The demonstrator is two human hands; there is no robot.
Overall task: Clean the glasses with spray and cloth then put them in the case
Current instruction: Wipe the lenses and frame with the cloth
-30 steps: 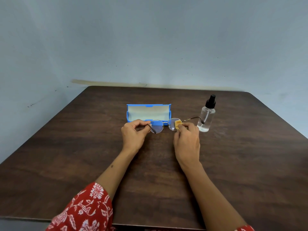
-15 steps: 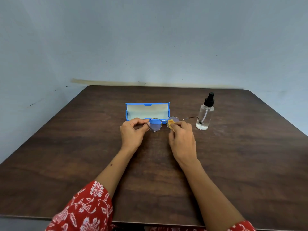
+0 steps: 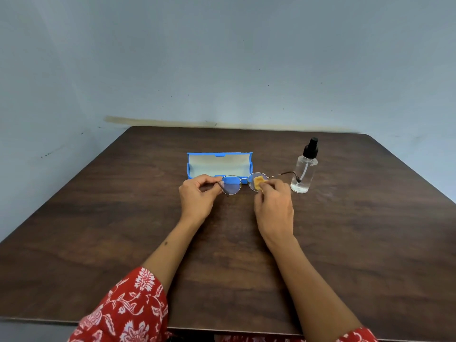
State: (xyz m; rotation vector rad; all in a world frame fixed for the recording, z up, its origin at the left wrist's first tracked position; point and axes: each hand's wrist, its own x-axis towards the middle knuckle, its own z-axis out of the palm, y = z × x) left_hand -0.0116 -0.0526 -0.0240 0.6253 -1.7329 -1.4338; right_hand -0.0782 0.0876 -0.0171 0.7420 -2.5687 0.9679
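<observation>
Thin-rimmed round glasses hang just above the table, in front of the open blue case. My left hand pinches their left hinge between thumb and fingers. My right hand pinches a small yellow cloth against the right lens. The right temple arm sticks out toward the clear spray bottle with its black pump top, standing upright on the table to the right.
The dark wooden table runs back to a pale blue wall. The case lies with its lid standing up at the back, showing a pale lining. My red flowered sleeves show at the bottom edge.
My right hand and the cloth slid left across the right lens, then back to the right. The glasses shifted slightly with them. My left hand kept its hold.
</observation>
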